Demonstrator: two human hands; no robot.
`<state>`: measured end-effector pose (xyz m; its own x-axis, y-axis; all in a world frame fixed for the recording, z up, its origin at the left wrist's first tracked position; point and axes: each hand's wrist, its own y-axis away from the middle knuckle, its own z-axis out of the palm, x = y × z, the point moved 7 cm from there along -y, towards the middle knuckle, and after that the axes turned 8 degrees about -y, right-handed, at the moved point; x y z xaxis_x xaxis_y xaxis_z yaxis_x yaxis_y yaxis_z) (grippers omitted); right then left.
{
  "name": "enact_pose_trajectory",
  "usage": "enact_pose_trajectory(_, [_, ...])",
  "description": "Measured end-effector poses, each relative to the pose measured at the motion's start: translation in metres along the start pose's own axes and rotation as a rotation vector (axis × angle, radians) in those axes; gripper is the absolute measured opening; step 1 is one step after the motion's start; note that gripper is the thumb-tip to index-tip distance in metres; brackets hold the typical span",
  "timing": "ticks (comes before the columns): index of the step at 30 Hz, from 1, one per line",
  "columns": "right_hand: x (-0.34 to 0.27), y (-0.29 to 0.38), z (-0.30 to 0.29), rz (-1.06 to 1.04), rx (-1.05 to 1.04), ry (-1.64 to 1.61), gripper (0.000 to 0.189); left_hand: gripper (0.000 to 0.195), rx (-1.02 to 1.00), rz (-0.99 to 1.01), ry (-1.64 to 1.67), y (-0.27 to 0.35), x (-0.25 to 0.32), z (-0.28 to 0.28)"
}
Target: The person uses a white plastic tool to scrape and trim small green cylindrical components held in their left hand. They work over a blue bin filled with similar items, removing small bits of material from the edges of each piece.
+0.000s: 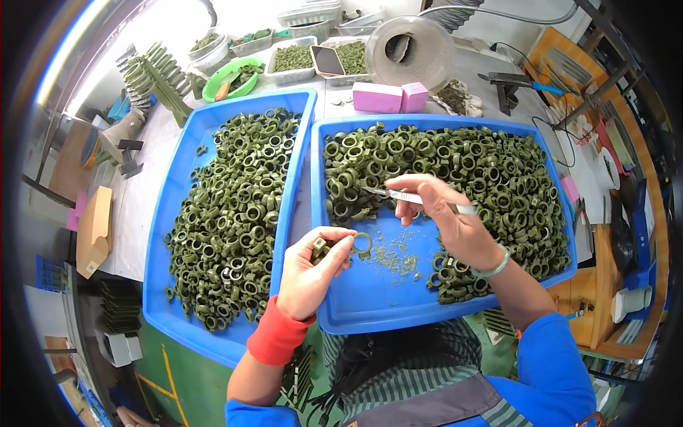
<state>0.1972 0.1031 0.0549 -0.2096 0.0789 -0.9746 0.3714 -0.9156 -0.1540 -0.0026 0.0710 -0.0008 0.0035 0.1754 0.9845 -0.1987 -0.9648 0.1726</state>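
Note:
My left hand [315, 267], with a red wristband, pinches a green wax ring [363, 243] between thumb and forefinger, and another small green piece [319, 245] sits within its fingers. Up and to the right, my right hand [443, 213] holds a metal-handled scalpel [405, 197], its blade pointing left above the ring. Both hands are over the right blue plastic tray [352, 320], where many green rings [501, 181] lie heaped at the back and right. Green shavings [397, 259] are scattered on its floor. A left blue tray [176, 176] holds more heaped rings.
Behind the trays are pink blocks [377, 97], a phone [327, 60] on tubs of green pieces, a green bowl [213, 82] and a large clear round hood [432, 53]. A cardboard piece [95, 229] lies left. A blue-handled tool [547, 88] is at back right.

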Motion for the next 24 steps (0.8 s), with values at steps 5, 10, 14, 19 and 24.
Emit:
enact_pose_trajectory(5, [0.001,0.003,-0.003,0.037,-0.097,-0.006,0.028,0.013,0.006,-0.018,-0.046,0.0,0.002,-0.001])
enact_pose_trajectory(10, [0.002,0.006,0.006,-0.089,-0.161,0.158,0.025,0.011,0.042,0.015,-0.026,0.0,0.004,-0.001])
enact_pose_trajectory(14, [-0.003,0.01,0.014,-0.142,-0.127,0.28,0.015,0.009,0.129,0.056,0.082,0.002,0.004,-0.006])
enact_pose_trajectory(19, [-0.014,0.022,0.029,-0.454,-0.165,0.539,0.014,0.007,0.181,0.052,0.132,0.003,0.003,-0.008])
enact_pose_trajectory(24, [-0.017,0.03,0.049,-0.59,-0.127,0.613,0.021,0.007,0.218,0.051,0.142,0.004,0.004,-0.009])
